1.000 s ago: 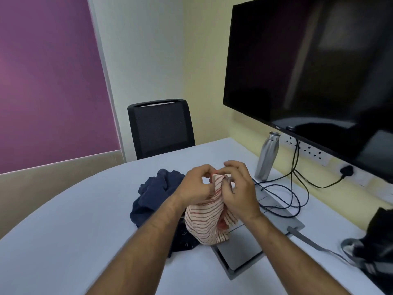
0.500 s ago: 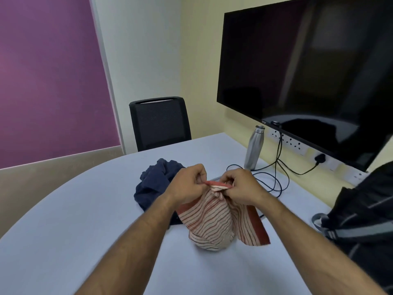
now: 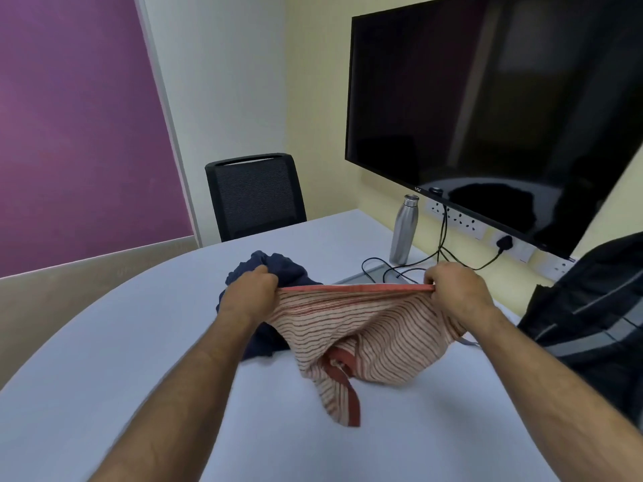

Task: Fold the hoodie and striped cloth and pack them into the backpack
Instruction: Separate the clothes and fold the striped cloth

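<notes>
The left hand [image 3: 252, 290] and the right hand [image 3: 455, 290] each pinch one end of the red top hem of the striped cloth [image 3: 358, 332], with the fingers pressed together on the fabric. Between the two grips the hem runs in a straight, tight line. Below this line the cloth hangs in loose folds, and its lowest corner lies on the white table [image 3: 104, 377], toward the person.

Just behind the left grip lies the navy hoodie [image 3: 275, 269], crumpled in a heap on the table; the left hand and the cloth cover a part of it. To the right of the right grip stands the black backpack [image 3: 591, 314] with grey stripes, near the right forearm; if it is open, I cannot tell.

Behind the right grip, black cables [image 3: 442, 252] lie on the table and go up to the wall sockets [image 3: 455, 217]. A steel water bottle [image 3: 403, 231] stands upright beside them. Above hangs a large dark monitor [image 3: 487, 109]. Farther behind the left grip, a black mesh chair [image 3: 254, 196] stands at the far edge of the table.
</notes>
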### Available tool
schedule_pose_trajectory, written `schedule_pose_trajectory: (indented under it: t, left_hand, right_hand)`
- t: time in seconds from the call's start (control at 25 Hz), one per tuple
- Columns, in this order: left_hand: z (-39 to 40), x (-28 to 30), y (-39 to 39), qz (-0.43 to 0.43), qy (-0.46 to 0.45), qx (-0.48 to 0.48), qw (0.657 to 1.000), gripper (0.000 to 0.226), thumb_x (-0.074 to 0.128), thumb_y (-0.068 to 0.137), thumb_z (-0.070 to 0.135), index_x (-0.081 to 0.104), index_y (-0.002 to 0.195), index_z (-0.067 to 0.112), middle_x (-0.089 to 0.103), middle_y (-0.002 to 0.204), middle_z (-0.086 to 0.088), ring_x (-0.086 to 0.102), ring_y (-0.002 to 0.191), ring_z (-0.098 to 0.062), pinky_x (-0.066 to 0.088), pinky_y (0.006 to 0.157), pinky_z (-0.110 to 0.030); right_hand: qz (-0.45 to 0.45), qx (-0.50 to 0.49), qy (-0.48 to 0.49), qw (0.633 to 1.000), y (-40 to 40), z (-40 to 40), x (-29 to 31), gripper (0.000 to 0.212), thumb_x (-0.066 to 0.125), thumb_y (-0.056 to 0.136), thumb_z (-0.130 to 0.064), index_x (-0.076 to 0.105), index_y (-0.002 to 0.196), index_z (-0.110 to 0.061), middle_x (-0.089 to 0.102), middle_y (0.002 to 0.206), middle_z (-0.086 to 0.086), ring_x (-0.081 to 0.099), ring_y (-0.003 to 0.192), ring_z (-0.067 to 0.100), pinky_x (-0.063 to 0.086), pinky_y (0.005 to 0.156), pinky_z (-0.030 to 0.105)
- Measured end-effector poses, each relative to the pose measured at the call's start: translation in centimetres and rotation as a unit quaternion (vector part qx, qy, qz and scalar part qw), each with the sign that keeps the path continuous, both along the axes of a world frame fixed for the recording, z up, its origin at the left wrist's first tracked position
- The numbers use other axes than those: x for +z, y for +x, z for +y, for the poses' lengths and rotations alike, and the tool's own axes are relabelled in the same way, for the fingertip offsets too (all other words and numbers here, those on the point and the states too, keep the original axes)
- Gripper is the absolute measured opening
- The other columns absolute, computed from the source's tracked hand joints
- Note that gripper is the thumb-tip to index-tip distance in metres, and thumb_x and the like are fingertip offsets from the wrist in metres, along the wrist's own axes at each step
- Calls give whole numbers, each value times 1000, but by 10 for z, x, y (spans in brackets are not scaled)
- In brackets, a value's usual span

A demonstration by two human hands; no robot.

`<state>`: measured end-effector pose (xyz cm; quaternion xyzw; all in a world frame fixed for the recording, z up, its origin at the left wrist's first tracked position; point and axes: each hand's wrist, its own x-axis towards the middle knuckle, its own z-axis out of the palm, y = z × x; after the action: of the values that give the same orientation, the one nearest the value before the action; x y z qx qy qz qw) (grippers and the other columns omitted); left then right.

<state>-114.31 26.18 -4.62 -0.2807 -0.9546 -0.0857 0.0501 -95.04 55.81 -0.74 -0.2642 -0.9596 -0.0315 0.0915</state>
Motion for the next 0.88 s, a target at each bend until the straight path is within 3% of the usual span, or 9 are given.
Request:
schedule_pose_trajectory:
  t: [0.08,0.16,0.32,0.44,0.56,0.76,0.88]
  left_hand:
    - [1,4,-2,33,-20,19,999,26,49,96,25,64,116,19,61,114,-4,60,100,-26,47,79,-37]
    - [6,12,3,56,-22,13,998,20,51,96,19,56,115,17,64,108,-6,61,92,-27,44,73,-37]
    - [28,44,8,134,90,-5,987,8,53,92,9,47,94,14,58,81,-6,50,68,-28,35,56,-36]
    - [46,75,2,203,173,-32,963,8,54,93,8,49,89,13,58,75,-5,52,65,-30,43,55,-41]
    - [52,92,3,268,221,-63,936,6,56,95,13,54,89,12,58,73,-3,52,63,-28,47,54,-43]
    - [42,55,23,300,175,-120,930,11,62,89,12,55,81,13,58,70,-3,49,62,-28,36,53,-35]
    - [24,14,41,217,130,-198,947,15,66,76,10,53,73,16,58,68,0,50,62,-25,31,53,-30]
  right_hand:
    - [2,-28,31,999,8,13,6,19,58,82,-9,68,89,-23,60,96,0,60,84,23,41,64,29]
    - [14,-48,68,996,15,24,15,17,54,85,-8,66,86,-20,56,91,1,58,76,24,42,60,31]
    - [100,-77,124,984,25,40,53,10,53,88,-6,60,85,-12,56,89,7,49,64,28,37,56,32]
    - [232,-71,150,958,33,55,86,9,59,82,-3,60,89,-7,54,89,13,58,65,38,44,55,36]
    - [288,-54,168,941,50,71,90,16,65,77,-4,64,93,-7,56,89,14,58,64,41,51,55,43]
    - [257,33,181,949,91,76,28,15,77,71,-8,68,82,-11,58,75,5,54,54,26,46,44,30]
    - [108,72,94,987,115,64,-25,14,78,70,-19,68,80,-21,59,73,-6,56,56,18,48,48,28]
